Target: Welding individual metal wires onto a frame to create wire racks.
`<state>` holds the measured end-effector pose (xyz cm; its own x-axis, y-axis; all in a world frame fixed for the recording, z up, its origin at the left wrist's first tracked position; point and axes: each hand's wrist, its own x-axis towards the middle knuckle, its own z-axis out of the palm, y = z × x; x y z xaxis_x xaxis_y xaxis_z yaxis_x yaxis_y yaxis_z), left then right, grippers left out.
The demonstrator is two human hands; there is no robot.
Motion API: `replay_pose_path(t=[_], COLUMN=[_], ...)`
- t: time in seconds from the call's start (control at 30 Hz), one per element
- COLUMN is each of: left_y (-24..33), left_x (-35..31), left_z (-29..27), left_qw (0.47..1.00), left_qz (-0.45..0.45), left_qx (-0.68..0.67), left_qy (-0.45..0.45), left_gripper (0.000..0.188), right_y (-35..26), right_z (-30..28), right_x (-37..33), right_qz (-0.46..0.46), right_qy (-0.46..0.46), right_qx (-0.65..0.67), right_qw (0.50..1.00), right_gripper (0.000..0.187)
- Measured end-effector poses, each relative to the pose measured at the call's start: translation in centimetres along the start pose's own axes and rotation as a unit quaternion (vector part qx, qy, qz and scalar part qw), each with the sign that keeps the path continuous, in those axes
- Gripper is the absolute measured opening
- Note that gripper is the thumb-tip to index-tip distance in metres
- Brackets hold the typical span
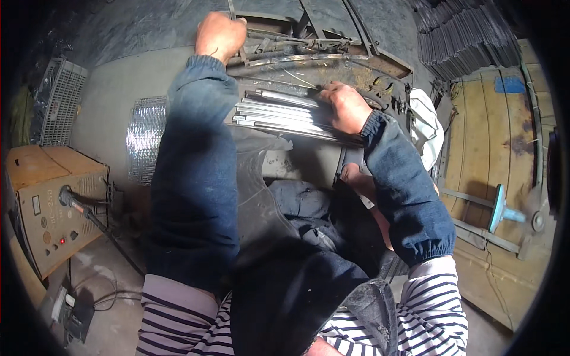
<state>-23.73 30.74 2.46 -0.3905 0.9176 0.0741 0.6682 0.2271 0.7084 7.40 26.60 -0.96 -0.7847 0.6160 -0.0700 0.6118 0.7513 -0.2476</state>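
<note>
At the far side of the bench, my left hand (221, 37) is closed in a fist around a thin metal bar (232, 8) at the left end of a dark metal frame (389, 61). Closer to me lies a bundle of shiny, straight metal strips (279, 111), side by side. My right hand (345, 107) rests over the right part of this bundle, its fingers curled down onto the strips. How many strips the fingers hold is hidden. A curved metal rod (309, 59) runs along the frame between both hands. Blue oversleeves cover my forearms.
A tan welding machine (56, 207) with a lit red lamp and a thick cable stands at left. A grey crate (64, 101) is behind it. Stacked dark metal pieces (466, 38) fill the far right. White cloth (423, 127) hangs beside the bench, near a yellow panel (487, 130).
</note>
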Motion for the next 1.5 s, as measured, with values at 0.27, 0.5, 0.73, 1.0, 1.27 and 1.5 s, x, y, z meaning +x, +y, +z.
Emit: replay_pose_path(t=[0.27, 0.5, 0.73, 1.0, 1.27, 1.5], left_y=[-0.2, -0.7, 0.0, -1.0, -1.3, -0.6], left_x=[-0.5, -0.2, -0.3, -0.7, -1.0, -0.5], left_z=[0.1, 0.2, 0.2, 0.0, 0.2, 0.8], left_qw=[1.0, 0.999, 1.0, 0.999, 0.998, 0.999], left_qz=[-0.01, -0.015, 0.011, 0.0, 0.005, -0.004], left_qx=[-0.027, -0.039, -0.017, -0.033, -0.053, -0.037], left_qy=[-0.005, -0.005, -0.005, 0.018, 0.018, 0.006], left_gripper=[0.041, 0.04, 0.042, 0.041, 0.033, 0.031], right_y=[0.3, -1.3, -0.9, -3.4, 4.9, 8.9], right_z=[0.9, -0.1, 0.2, -6.5, -12.1, -11.2], right_x=[-0.6, -0.3, -0.3, 0.0, 8.5, 14.4], right_qz=[-0.027, -0.011, -0.018, -0.093, 0.106, 0.135], right_qy=[0.017, 0.045, 0.06, 0.123, 0.167, 0.121], right_qx=[0.068, 0.1, 0.117, 0.126, 0.072, -0.061], right_qw=[0.997, 0.994, 0.991, 0.98, 0.978, 0.982], right_gripper=[0.033, 0.037, 0.039, 0.05, 0.041, 0.021])
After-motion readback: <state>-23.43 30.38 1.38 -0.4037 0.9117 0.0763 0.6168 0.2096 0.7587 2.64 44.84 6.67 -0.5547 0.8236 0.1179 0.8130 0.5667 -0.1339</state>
